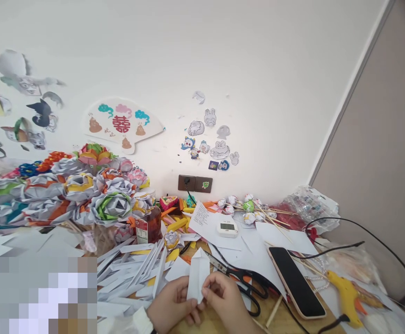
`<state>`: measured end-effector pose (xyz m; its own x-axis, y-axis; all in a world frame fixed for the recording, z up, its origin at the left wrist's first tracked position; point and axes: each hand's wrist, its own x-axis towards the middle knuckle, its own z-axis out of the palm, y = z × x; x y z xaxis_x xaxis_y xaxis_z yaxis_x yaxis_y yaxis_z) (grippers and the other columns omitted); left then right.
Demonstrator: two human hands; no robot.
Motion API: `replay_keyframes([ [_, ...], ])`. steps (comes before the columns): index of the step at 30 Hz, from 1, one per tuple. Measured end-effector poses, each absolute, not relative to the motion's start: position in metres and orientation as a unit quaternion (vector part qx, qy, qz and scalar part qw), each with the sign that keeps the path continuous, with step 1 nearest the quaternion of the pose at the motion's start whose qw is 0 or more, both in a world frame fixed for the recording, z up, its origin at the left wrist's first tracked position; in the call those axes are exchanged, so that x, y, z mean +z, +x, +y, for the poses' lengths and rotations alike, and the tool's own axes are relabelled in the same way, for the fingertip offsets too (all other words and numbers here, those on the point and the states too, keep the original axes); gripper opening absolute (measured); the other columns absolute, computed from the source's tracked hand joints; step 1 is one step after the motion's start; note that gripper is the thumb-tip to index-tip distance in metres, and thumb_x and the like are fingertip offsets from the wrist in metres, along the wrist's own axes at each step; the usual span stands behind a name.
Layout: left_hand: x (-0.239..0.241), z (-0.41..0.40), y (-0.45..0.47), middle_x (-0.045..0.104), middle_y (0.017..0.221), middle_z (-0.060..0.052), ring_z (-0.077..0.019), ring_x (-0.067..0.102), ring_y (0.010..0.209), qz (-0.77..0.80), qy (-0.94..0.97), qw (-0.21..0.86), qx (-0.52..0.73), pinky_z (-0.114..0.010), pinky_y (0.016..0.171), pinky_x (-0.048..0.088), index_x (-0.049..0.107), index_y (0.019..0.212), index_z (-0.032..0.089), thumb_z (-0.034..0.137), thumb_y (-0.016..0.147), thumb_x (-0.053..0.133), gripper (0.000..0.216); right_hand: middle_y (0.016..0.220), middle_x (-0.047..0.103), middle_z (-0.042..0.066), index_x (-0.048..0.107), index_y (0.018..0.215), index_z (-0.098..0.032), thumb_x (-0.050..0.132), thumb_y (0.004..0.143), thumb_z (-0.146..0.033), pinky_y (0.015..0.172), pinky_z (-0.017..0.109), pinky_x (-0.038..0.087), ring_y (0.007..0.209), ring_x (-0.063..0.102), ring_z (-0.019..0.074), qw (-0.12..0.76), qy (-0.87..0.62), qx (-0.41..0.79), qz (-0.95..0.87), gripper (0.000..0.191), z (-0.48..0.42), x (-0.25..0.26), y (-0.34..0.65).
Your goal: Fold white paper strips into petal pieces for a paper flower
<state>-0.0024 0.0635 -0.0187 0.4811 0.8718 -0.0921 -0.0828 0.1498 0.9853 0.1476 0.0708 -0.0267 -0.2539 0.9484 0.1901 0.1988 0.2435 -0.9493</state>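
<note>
A folded white paper piece (pixel 198 273) with a pointed top stands upright at the bottom middle of the head view. My left hand (pixel 170 304) pinches its lower left edge. My right hand (pixel 225 299) pinches its lower right edge, with the fingers curled against the paper. Both hands hover just above the wooden table (pixel 286 322). A heap of similar folded white strips (pixel 132 273) lies to the left of my hands.
Black-handled scissors (pixel 244 283) lie right of my hands, then a phone (pixel 294 280) and a yellow glue gun (pixel 346 292) with its cable. Paper lotus flowers (pixel 80 190) pile up at the left. A white timer (pixel 227 227), skewered paper buds (pixel 251 208) and a jar (pixel 148 227) stand behind.
</note>
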Motion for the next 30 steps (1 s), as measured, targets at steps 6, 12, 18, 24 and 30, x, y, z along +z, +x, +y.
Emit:
replay_keyframes([
  [6, -0.0167, 0.0618, 0.0007, 0.059, 0.063, 0.001, -0.011, 0.059, 0.045, 0.391, 0.544, 0.654, 0.351, -0.018, 0.04, 0.039, 0.048, 0.074, 0.013, 0.024, 0.061, 0.059, 0.021, 0.053, 0.055, -0.001, 0.053, 0.065, -0.015, 0.052, 0.066, -0.015, 0.047, 0.02, 0.037, 0.05, 0.052, 0.0121, 0.433, -0.471, 0.404, -0.654, 0.002, 0.0714, -0.0339, 0.1443],
  [12, -0.0134, 0.0611, 0.0022, 0.058, 0.062, 0.002, -0.0105, 0.059, 0.045, 0.406, 0.549, 0.642, 0.348, -0.018, 0.04, 0.039, 0.047, 0.075, 0.014, 0.02, 0.061, 0.054, 0.016, 0.051, 0.054, -0.002, 0.052, 0.065, -0.016, 0.051, 0.067, -0.016, 0.047, 0.02, 0.037, 0.049, 0.05, 0.012, 0.437, -0.479, 0.385, -0.657, 0.003, 0.0689, -0.0326, 0.1426],
  [18, -0.0138, 0.0597, 0.0038, 0.059, 0.06, 0.001, -0.0116, 0.059, 0.046, 0.41, 0.552, 0.636, 0.352, -0.019, 0.041, 0.039, 0.048, 0.078, 0.013, 0.02, 0.061, 0.055, 0.019, 0.055, 0.054, -0.002, 0.052, 0.064, -0.016, 0.05, 0.068, -0.016, 0.049, 0.02, 0.038, 0.051, 0.051, 0.0121, 0.441, -0.483, 0.373, -0.658, 0.004, 0.0689, -0.0349, 0.1413],
  [24, -0.0097, 0.0572, 0.0078, 0.057, 0.056, 0.003, -0.0108, 0.057, 0.043, 0.446, 0.558, 0.602, 0.357, -0.018, 0.039, 0.038, 0.048, 0.072, 0.013, 0.019, 0.06, 0.055, 0.015, 0.056, 0.054, -0.001, 0.052, 0.064, -0.016, 0.05, 0.066, -0.015, 0.05, 0.021, 0.038, 0.051, 0.051, 0.0123, 0.437, -0.489, 0.361, -0.663, 0.003, 0.0674, -0.0347, 0.1403],
  [30, -0.0109, 0.0558, 0.0082, 0.057, 0.054, 0.005, -0.0113, 0.056, 0.043, 0.439, 0.557, 0.601, 0.369, -0.02, 0.04, 0.039, 0.046, 0.074, 0.015, 0.017, 0.059, 0.055, 0.018, 0.054, 0.05, -0.003, 0.052, 0.068, -0.016, 0.049, 0.064, -0.011, 0.048, 0.02, 0.036, 0.05, 0.048, 0.0117, 0.433, -0.487, 0.375, -0.659, 0.007, 0.0656, -0.031, 0.1385],
])
